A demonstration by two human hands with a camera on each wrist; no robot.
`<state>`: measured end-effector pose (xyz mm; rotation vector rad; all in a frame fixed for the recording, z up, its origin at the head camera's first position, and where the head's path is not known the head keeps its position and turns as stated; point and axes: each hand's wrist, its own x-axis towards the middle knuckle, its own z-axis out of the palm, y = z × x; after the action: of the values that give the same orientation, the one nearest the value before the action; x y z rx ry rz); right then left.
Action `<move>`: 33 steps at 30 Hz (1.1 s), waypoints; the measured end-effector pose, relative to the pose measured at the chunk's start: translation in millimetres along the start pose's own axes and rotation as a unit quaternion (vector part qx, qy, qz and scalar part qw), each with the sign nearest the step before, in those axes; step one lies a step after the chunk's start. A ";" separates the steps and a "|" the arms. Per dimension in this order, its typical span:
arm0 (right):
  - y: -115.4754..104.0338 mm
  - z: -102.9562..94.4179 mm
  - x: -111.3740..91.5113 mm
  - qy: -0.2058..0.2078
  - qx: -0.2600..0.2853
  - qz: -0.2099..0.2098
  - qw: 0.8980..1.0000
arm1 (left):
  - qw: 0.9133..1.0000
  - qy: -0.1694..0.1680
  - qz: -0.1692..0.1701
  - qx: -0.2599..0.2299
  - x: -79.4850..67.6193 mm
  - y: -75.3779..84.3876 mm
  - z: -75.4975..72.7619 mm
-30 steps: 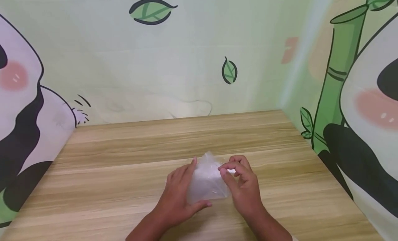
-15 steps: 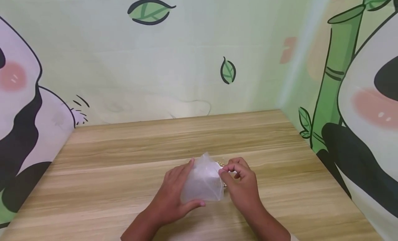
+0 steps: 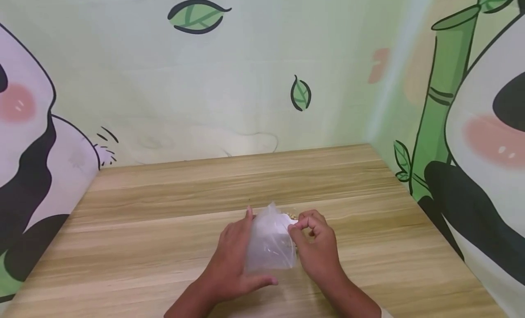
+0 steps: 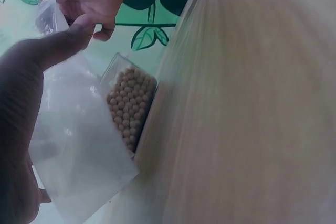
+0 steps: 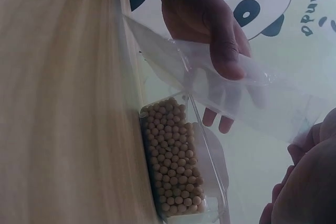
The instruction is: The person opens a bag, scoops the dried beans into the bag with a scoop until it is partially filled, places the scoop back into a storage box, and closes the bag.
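Looks like you're opening that flat translucent plastic bag [image 3: 270,249] beside the clear rectangular plastic box [image 5: 211,204] of round beige beads [image 5: 173,161]; right hand [image 3: 317,245] pinching it, left hand [image 3: 231,259] loosely spread along it. Next probably calls for parting it.

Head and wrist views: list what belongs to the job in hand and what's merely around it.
In the job:
translucent bag, pinched by the right hand and touched by the left hand;
probably the clear container of beige balls close by.

Merely around:
wooden table;
panda-printed backdrop.
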<state>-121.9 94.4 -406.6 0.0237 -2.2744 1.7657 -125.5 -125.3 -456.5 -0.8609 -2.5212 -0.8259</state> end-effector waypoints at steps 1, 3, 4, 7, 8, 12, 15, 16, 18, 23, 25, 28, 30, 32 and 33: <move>0.2 0.0 0.1 0.001 0.000 0.001 1.000 | 1.000 -0.001 -0.002 0.006 0.7 1.4 0.4; 0.7 -0.2 0.3 0.002 0.003 0.003 1.000 | 1.000 0.004 -0.004 0.022 1.9 3.7 1.2; 0.9 -0.5 0.3 0.002 0.004 0.003 1.000 | 1.000 0.008 -0.004 0.028 2.6 4.3 1.6; 2.3 -0.7 1.2 0.000 0.012 0.009 1.000 | 0.999 0.019 -0.006 0.038 3.8 4.5 2.5; 2.4 -1.0 1.2 0.001 0.012 0.009 1.000 | 0.999 0.023 -0.005 0.041 4.0 3.8 2.8; 2.4 -2.1 1.5 0.001 0.014 0.013 1.000 | 0.999 0.032 0.005 0.041 4.1 -0.7 3.5; 2.6 -1.8 2.6 -0.004 0.011 0.008 1.000 | 0.998 0.043 0.010 0.032 3.3 -4.6 3.6; 3.2 -1.8 3.0 -0.007 0.009 0.006 1.000 | 0.998 0.048 0.011 0.029 2.8 -5.9 3.7; 4.8 -1.6 4.3 -0.012 0.004 -0.005 1.000 | 0.998 0.056 0.008 0.021 1.4 -8.5 4.2; 12.9 -4.6 12.9 0.031 -0.015 -0.057 0.998 | 0.997 0.078 0.004 0.011 -1.6 -15.1 5.4; 16.2 -9.0 19.1 0.065 -0.027 -0.071 0.995 | 0.996 0.090 0.007 0.006 -1.6 -18.4 4.7; 20.6 -18.5 29.2 0.099 -0.043 -0.057 0.993 | 0.994 0.109 0.013 -0.001 0.2 -25.2 3.3; 24.3 -23.9 35.4 0.109 -0.052 -0.030 0.992 | 0.994 0.113 0.010 -0.005 1.2 -30.6 1.5; 28.6 -27.0 40.3 0.112 -0.061 -0.004 0.992 | 0.994 0.113 0.007 -0.004 1.7 -35.5 -1.0; 30.4 -27.9 42.1 0.111 -0.065 0.010 0.992 | 0.994 0.111 0.005 -0.004 1.6 -37.7 -2.4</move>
<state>-162.3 135.1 -420.2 -0.2102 -2.2275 1.5384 -150.7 -150.4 -469.5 -0.7406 -2.3199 -0.8772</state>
